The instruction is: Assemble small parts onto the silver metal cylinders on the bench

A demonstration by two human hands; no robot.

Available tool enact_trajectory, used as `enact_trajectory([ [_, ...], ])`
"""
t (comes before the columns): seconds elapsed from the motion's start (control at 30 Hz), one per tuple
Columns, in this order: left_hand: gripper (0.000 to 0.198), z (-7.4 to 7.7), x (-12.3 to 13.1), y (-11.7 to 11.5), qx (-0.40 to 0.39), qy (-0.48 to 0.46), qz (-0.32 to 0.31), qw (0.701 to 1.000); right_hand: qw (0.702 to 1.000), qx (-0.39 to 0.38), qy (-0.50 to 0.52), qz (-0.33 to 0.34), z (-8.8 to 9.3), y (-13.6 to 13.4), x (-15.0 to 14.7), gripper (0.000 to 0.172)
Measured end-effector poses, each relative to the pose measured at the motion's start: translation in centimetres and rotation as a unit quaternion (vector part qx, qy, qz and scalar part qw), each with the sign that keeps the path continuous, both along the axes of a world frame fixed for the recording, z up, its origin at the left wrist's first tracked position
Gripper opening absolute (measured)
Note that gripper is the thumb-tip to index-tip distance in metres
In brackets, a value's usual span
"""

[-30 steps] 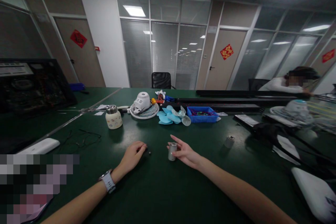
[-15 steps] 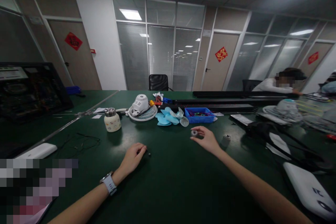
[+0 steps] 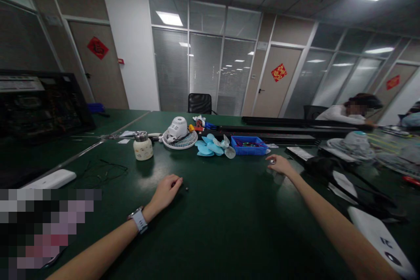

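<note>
My left hand (image 3: 167, 190) rests on the green table (image 3: 210, 236) with its fingers curled in; whatever they hold, if anything, is hidden. Just right of its fingertips lies a tiny metal piece (image 3: 187, 189). Farther to the right, my right hand (image 3: 281, 165) pinches a small round silvery part (image 3: 272, 162) between thumb and fingers. That part is too small to name. The hand is beside the front right corner of a blue tray (image 3: 249, 151) with small coloured bits in it. Light blue fan blades (image 3: 210, 146) lie left of the tray.
A cream bottle (image 3: 143, 148) stands at the left, near a white fan head on its grille (image 3: 180, 142). Long black bars (image 3: 282, 131) lie across the back. At the right are a black strap (image 3: 348, 188) and a white device (image 3: 382, 236). A person (image 3: 344, 111) sits beyond.
My right hand has moved right with its fingers pinched, to where a small metal cylinder stood; that cylinder no longer shows separately. My left hand has stayed almost still. The view has shifted slightly.
</note>
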State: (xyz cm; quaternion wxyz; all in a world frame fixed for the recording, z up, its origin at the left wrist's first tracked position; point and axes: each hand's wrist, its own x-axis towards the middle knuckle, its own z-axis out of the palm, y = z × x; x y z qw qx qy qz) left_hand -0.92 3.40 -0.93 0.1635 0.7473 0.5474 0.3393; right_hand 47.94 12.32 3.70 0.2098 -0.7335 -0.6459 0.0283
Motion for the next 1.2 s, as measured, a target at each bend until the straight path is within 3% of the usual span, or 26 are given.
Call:
enact_trajectory([
  [0.1,0.046,-0.2,-0.1,0.2,-0.005,-0.008,0.001,1.000,0.993,0.110,0.009,0.046,1.8,-2.1,-4.0,0.039],
  [0.17,0.046,-0.3,-0.2,0.4,-0.012,-0.016,0.000,1.000,0.972,0.155,0.055,0.167,2.6,-4.1,-9.0,0.034],
  [0.23,0.046,-0.3,-0.2,0.4,-0.018,-0.023,0.003,1.000,0.940,0.092,0.114,0.310,2.4,-5.8,-15.0,0.035],
  [0.3,0.046,-0.3,-0.2,0.3,-0.018,-0.029,0.013,0.999,0.906,-0.003,0.138,0.401,1.2,-6.9,-20.8,0.043],
  [0.43,0.046,-0.3,-0.3,-0.1,-0.004,-0.033,0.029,0.999,0.893,-0.057,0.119,0.429,-2.1,-7.0,-28.4,0.049],
  [0.57,0.045,-0.4,-0.2,-0.2,0.001,-0.045,0.034,0.998,0.914,-0.046,0.110,0.388,-4.2,-6.3,-30.6,0.031],
  [0.67,0.044,-0.3,-0.1,-0.2,-0.006,-0.051,0.035,0.998,0.912,-0.028,0.137,0.386,-4.4,-6.4,-29.6,0.021],
  [0.77,0.045,-0.3,-0.2,-0.2,-0.016,-0.050,0.026,0.998,0.910,0.019,0.142,0.388,-3.1,-6.3,-26.3,0.019],
  [0.9,0.044,-0.3,-0.3,-0.2,-0.021,-0.042,0.013,0.999,0.936,0.165,0.078,0.300,0.5,-4.6,-17.8,0.025],
  [1.0,0.045,-0.4,-0.3,-0.1,-0.018,-0.041,0.013,0.999,0.957,0.207,-0.044,0.199,3.2,-2.8,-10.0,0.025],
  [1.1,0.044,-0.4,-0.3,0.0,-0.014,-0.034,0.013,0.999,0.973,0.153,-0.147,0.091,4.2,-1.9,-3.7,0.025],
  [1.2,0.045,-0.3,-0.3,0.1,-0.015,-0.022,0.014,1.000,0.977,0.063,-0.193,0.064,3.7,-1.4,-0.2,0.023],
])
